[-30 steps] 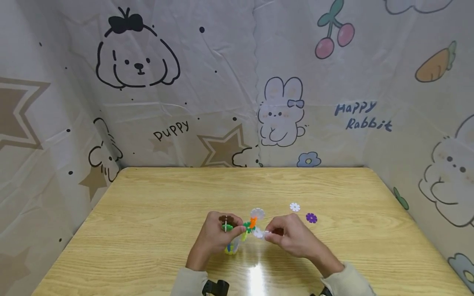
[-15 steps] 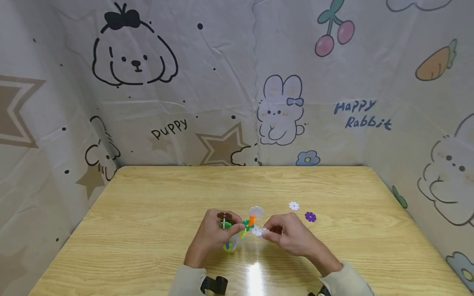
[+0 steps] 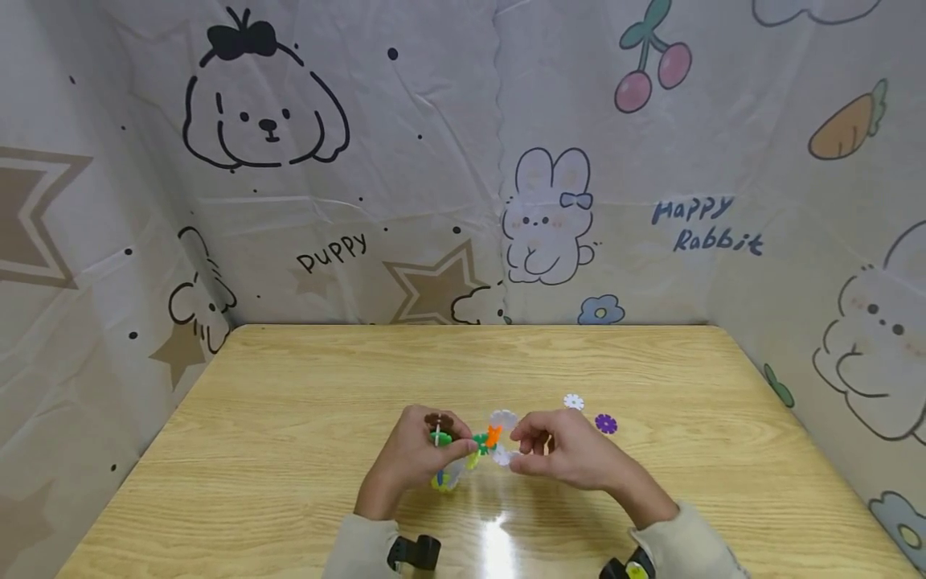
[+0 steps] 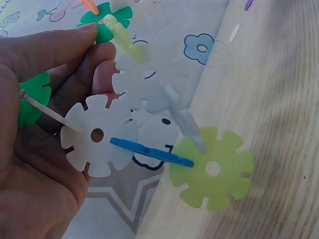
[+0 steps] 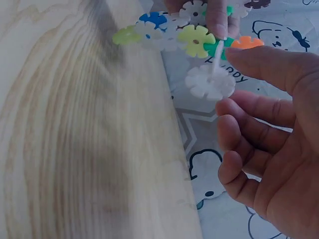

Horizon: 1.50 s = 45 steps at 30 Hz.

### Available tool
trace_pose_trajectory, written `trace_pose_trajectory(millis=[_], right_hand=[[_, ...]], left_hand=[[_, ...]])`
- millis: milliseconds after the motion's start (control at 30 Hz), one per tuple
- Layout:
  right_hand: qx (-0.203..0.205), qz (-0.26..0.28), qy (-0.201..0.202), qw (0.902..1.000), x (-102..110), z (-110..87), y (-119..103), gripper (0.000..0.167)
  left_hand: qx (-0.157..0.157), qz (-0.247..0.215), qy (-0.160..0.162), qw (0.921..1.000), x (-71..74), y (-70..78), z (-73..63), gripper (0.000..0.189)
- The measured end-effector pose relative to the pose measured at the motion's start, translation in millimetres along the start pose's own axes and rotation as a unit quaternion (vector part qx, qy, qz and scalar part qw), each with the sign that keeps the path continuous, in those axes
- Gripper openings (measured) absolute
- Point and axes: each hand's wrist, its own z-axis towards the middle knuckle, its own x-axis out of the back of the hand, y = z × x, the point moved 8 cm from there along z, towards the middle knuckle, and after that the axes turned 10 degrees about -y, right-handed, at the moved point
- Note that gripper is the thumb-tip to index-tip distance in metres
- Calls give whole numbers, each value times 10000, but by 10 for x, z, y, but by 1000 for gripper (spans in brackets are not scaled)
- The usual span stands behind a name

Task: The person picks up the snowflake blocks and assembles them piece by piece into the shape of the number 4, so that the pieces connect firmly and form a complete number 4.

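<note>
My left hand [image 3: 415,450] pinches a green slotted plastic disc [image 4: 122,15] between thumb and fingers. That disc belongs to a chain of interlocking flower-shaped discs held above the table. An orange disc [image 3: 493,437], a lime disc [image 4: 212,189], a blue disc [image 4: 149,151] and several white ones are joined in it. A brown disc [image 3: 438,420] shows over the back of the left hand. My right hand [image 3: 567,450] has thumb and forefinger spread apart beside the chain's right end. A white disc [image 5: 209,82] hangs there by its slot, close to the fingertips.
Farther back on the wooden table [image 3: 325,378] lie a loose white disc [image 3: 574,401] and a purple disc [image 3: 606,424]. A printed cloth [image 3: 434,161] stands behind the table and along its sides. Dark bands circle both wrists.
My right thumb and forefinger have parted from the white piece they pinched at the chain's right end, and the hand has risen slightly. The left hand keeps its hold, nearly still.
</note>
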Motion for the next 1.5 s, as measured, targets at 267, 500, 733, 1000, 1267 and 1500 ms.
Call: trace_pose_trajectory(millis=[267, 500, 733, 1000, 1267, 1500], right_hand=[[-58, 116, 16, 9999, 37, 62, -115, 21], [-23, 455, -227, 9987, -19, 110, -162, 27], [-173, 675, -180, 9974, -49, 114, -121, 30], [-344, 1097, 23, 9934, -81, 81, -39, 27], [-444, 1770, 175, 9831, -135, 59, 12, 27], [-346, 2244, 339, 9733, -139, 16, 49, 26]], left_hand=[[-230, 288, -302, 9989, -33, 120, 24, 7], [-132, 619, -532, 9966, -96, 187, 54, 9], [-45, 738, -664, 9950, -130, 201, 84, 10], [165, 698, -399, 9966, -71, 159, 94, 11], [134, 351, -145, 9992, -8, 151, 86, 27], [61, 309, 168, 9994, 67, 146, 37, 22]])
